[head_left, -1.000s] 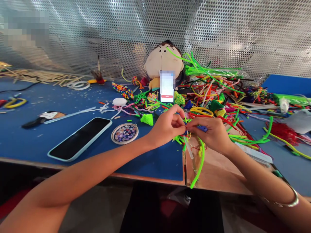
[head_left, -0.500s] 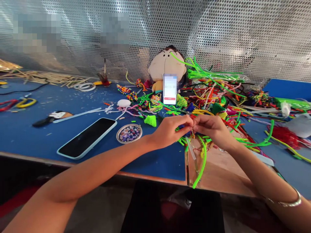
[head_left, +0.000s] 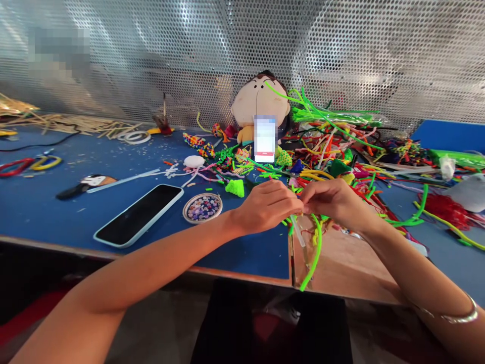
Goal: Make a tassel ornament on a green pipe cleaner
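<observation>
My left hand (head_left: 265, 208) and my right hand (head_left: 339, 205) meet over the seam between the blue table top (head_left: 250, 258) and a bare wooden board (head_left: 341, 263). The fingers of both are pinched together at one spot. What they hold is too small and too hidden to name. A bright green pipe cleaner (head_left: 317, 253) hangs in a curve just below my fingertips, with a clear stick (head_left: 297, 231) beside it. Left of my left hand sits a round dish of beads (head_left: 202, 208).
A black-screened phone (head_left: 139, 215) lies at the left. A lit phone (head_left: 264, 139) leans on a plush doll (head_left: 261, 101). Tangled pipe cleaners (head_left: 333, 141) fill the back right. Scissors (head_left: 45, 162) lie far left, before a perforated metal wall (head_left: 151, 60).
My left hand's fingers have folded over further and turned down toward my right fingertips. The fingers of both hands sit slightly lower. The small item between them is now more hidden.
</observation>
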Demonstrator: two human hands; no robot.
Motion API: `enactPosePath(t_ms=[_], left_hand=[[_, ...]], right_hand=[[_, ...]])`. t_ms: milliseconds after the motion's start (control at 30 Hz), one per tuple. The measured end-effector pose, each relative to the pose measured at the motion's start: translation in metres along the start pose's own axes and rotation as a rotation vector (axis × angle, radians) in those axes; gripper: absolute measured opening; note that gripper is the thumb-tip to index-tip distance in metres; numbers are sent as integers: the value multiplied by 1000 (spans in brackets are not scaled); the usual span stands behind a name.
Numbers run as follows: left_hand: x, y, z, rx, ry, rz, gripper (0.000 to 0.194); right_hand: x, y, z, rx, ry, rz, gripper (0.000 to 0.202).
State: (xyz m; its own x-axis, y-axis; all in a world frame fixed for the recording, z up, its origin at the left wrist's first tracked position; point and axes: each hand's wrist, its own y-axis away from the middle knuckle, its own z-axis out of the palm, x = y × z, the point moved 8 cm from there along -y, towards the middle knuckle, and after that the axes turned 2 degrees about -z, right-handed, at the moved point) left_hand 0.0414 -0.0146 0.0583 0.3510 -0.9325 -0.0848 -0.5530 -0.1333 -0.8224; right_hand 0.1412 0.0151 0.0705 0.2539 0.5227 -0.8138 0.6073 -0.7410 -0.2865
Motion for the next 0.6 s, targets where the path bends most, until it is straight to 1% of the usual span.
enactPosePath(t_ms=[133,200,333,500,600], left_hand=[[-8,3,3,-4,27,-53,9],[-8,2,0,32,63,-66,9],[-2,0,-8,118,136,-58,8],[0,-5,-18,219,205,-80,6],[-3,-7,-18,211,190,-132,6]], right_hand=[[9,-1,6,-50,-134,63,18],[14,-1,8,-55,-216,101,21],[18,-1,8,-10,-377,127,28],[17,0,12,-1,-457,123,28],[17,3,18,-47,-480,158,27]])
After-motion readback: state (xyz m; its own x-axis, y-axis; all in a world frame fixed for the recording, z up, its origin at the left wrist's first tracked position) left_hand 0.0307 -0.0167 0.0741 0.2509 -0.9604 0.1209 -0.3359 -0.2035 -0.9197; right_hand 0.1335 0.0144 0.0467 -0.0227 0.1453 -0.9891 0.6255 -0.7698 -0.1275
